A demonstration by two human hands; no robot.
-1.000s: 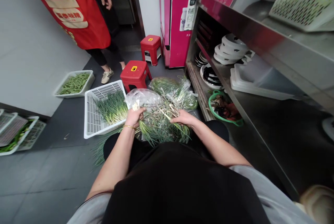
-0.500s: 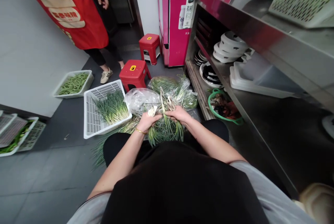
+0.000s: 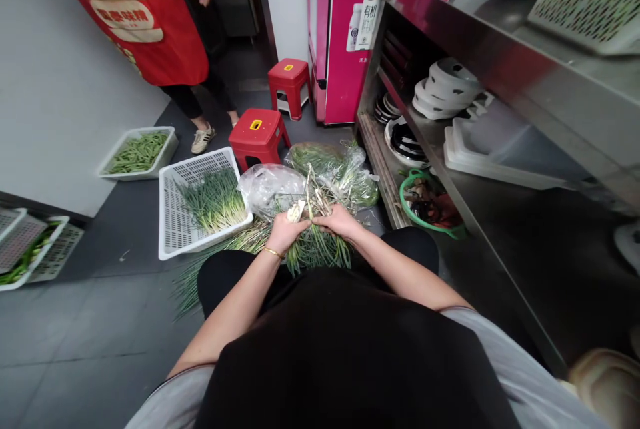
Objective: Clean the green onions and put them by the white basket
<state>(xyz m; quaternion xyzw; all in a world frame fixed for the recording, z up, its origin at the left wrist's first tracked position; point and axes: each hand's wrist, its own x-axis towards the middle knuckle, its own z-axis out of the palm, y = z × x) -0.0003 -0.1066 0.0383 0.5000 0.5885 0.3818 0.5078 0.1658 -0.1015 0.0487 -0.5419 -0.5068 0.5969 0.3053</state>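
Observation:
My left hand (image 3: 285,233) is closed around spring onions whose pale white ends (image 3: 296,211) stick up past the thumb. Opposite it, my right hand (image 3: 343,220) grips a bunch of spring onions (image 3: 321,201) with brownish, untrimmed root ends pointing up. The two hands nearly meet at the thumbs, with one stalk upright between them. Green tops (image 3: 320,250) hang below the hands over my lap. More loose spring onions (image 3: 250,237) lie on the floor by my left knee. Beside them, a white basket (image 3: 170,215) holds spring onions lined up with white ends toward me.
Plastic bags of greens (image 3: 325,165) lie ahead of my hands. Two red stools (image 3: 257,139) stand behind them. A person in a red apron (image 3: 165,35) stands at the left, near a basket of green beans (image 3: 137,152). A steel shelf (image 3: 450,182) and green colander (image 3: 417,215) flank my right.
My hands have come slightly closer together, the left shifting a little to the right, both still gripping spring onions. The view has tilted slightly.

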